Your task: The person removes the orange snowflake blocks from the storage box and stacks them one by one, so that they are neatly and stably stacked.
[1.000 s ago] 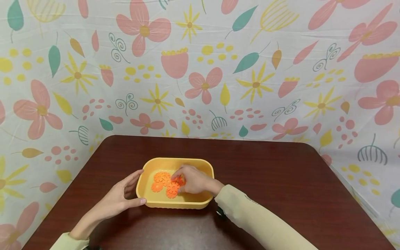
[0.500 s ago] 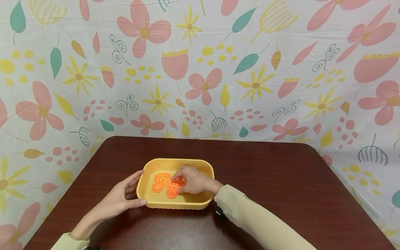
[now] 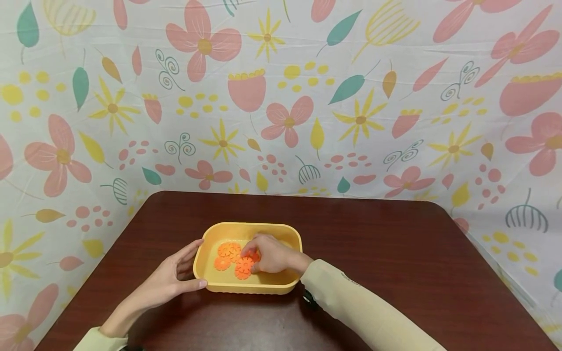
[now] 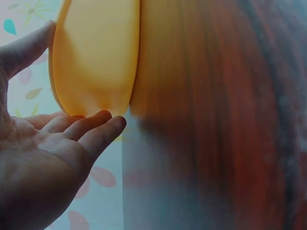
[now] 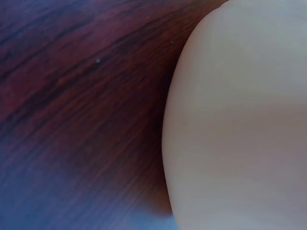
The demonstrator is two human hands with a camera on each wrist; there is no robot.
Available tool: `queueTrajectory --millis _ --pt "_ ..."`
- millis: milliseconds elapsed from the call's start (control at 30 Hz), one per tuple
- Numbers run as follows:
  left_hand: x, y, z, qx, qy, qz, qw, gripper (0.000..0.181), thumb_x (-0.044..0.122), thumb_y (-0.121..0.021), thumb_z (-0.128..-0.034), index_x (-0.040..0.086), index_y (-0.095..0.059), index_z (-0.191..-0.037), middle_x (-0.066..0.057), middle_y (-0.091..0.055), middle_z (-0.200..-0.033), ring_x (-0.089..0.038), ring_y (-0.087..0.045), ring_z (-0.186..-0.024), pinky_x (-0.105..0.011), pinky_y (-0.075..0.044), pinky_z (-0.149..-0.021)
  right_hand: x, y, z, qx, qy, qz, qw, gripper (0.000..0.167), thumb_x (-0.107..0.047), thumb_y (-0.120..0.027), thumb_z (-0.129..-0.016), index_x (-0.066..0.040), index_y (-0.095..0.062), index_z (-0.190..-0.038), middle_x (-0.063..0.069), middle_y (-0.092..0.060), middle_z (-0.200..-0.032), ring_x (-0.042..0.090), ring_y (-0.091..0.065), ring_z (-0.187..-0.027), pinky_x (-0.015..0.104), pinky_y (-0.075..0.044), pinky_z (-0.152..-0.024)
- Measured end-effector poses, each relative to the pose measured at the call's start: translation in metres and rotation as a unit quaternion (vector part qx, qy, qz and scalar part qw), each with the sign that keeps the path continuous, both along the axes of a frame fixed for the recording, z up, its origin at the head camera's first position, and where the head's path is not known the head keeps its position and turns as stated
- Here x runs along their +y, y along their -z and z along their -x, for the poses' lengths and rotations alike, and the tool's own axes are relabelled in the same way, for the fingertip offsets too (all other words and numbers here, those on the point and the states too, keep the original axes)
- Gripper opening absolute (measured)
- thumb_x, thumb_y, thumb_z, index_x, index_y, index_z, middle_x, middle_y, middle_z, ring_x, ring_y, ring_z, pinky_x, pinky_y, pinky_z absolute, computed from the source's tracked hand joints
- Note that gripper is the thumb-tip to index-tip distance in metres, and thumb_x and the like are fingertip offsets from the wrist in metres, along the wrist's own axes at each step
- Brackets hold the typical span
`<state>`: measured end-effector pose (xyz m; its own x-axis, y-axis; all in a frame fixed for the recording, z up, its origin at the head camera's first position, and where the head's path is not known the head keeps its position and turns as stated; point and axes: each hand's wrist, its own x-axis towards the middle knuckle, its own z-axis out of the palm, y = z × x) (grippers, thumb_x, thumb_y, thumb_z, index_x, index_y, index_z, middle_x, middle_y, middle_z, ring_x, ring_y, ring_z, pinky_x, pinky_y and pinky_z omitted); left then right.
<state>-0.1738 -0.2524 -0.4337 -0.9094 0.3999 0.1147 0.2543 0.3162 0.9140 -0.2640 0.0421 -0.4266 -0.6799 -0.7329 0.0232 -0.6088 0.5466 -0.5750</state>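
A shallow yellow plastic bin (image 3: pixel 276 288) sits on the table. Several orange flower-shaped notched discs (image 3: pixel 222 263) lie on its floor, left of centre. My right hand (image 3: pixel 272 253) reaches in from the right, fingers curled down with the thumb opposite, and pinches an orange disc (image 3: pixel 251 255) that is partly hidden by the fingers. At the bin's left end, my left hand (image 3: pixel 164 278) is spread with its thumb at the near corner and fingertips at the far one. In the left wrist view those fingers (image 4: pixel 98 132) are nearly straight and touch the bin's end wall (image 4: pixel 91 103).
The dark wood table (image 3: pixel 373 253) extends around the bin on every side. Behind it hangs a white floral cloth (image 3: pixel 281 73). A pale, blurred surface, seemingly a sleeve (image 5: pixel 240 115), fills much of the right wrist view, beside table grain.
The scene shifts very slightly with the head camera. Both hands, the bin and the discs otherwise keep their places.
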Motion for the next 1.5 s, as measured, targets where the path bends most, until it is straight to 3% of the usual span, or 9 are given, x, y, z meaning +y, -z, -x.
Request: queueTrajectory --millis 267,600,967,1500 --pt "0.0006 -0.0008 0.0001 -0.002 0.004 -0.005 1.0000 0.094 0.010 -0.082 -0.0918 -0.004 -0.024 -0.164 -0.032 -0.034 -0.163 -0.050 -0.047 -0.140 -0.030 -0.053 -0.097 -0.0028 0.0011 -0.0005 0.001 -0.007 0.008 0.9999 0.034 -0.003 -0.094 -0.076 -0.011 -0.077 -0.105 0.001 -0.065 -0.093 0.018 -0.057 -0.089 0.024 -0.046 -0.081" --pt "0.0012 -0.0006 0.0004 -0.011 0.008 -0.016 0.9998 0.094 0.009 -0.082 -0.0916 -0.006 -0.023 -0.164 -0.033 -0.032 -0.163 -0.051 -0.044 -0.141 -0.030 -0.053 -0.098 -0.0055 0.0027 -0.0010 -0.037 -0.028 0.028 0.9986 0.038 0.004 -0.092 -0.075 -0.011 -0.066 -0.098 0.000 -0.064 -0.085 0.016 -0.059 -0.080 0.023 -0.049 -0.074" --pt "0.0006 0.0002 0.0008 -0.013 0.013 -0.022 0.9996 0.094 0.008 -0.081 -0.0923 -0.005 -0.022 -0.164 -0.032 -0.030 -0.164 -0.051 -0.043 -0.142 -0.031 -0.052 -0.099 -0.0013 -0.0045 -0.0006 -0.047 -0.032 0.015 0.9983 0.042 0.003 -0.092 -0.075 -0.009 -0.075 -0.112 0.002 -0.070 -0.092 0.018 -0.064 -0.086 0.022 -0.051 -0.074" --pt "0.0003 0.0006 0.0014 -0.012 0.009 -0.021 0.9997 0.094 0.008 -0.081 -0.0920 -0.005 -0.023 -0.164 -0.033 -0.029 -0.164 -0.051 -0.043 -0.142 -0.030 -0.052 -0.098 -0.0002 -0.0029 0.0012 -0.050 -0.020 0.032 0.9981 0.039 0.005 -0.092 -0.076 -0.006 -0.078 -0.110 0.001 -0.070 -0.089 0.021 -0.064 -0.084 0.022 -0.050 -0.073"
